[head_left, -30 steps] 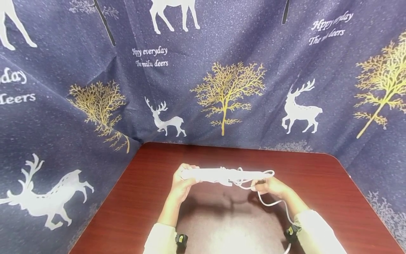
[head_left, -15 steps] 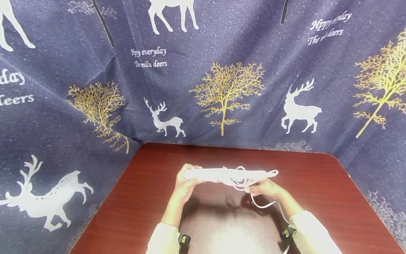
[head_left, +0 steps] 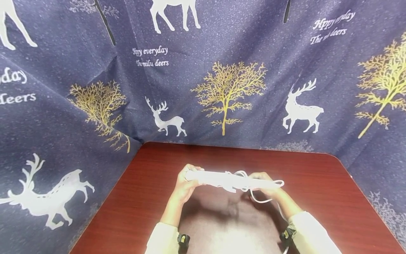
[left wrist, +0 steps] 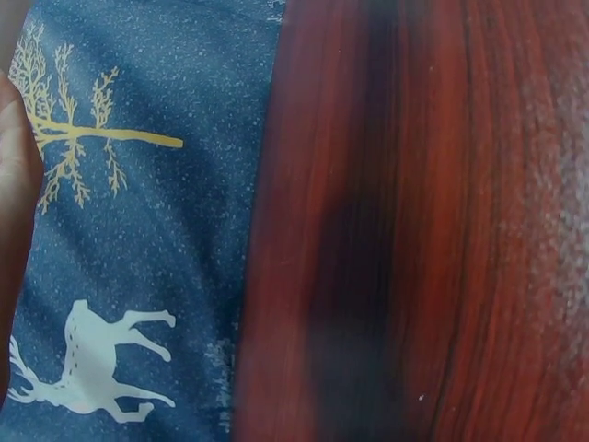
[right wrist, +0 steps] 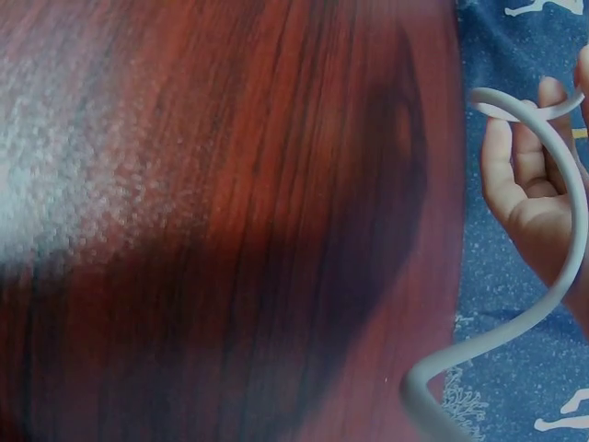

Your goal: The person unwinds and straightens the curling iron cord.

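Both hands [head_left: 226, 185] round half-hidden pwr strip [head_left: 228, 179]

Your right hand [right wrist: 538, 175] is cut off by the right wrist view's edge, the cord [right wrist: 552, 276] runs out of frame, and the strip [head_left: 229, 180] hides your fingertips.

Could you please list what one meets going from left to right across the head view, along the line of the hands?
Dark blue deer-print cloth → reddish-brown wooden table → left hand → long white power strip → right hand → loop of white cable.
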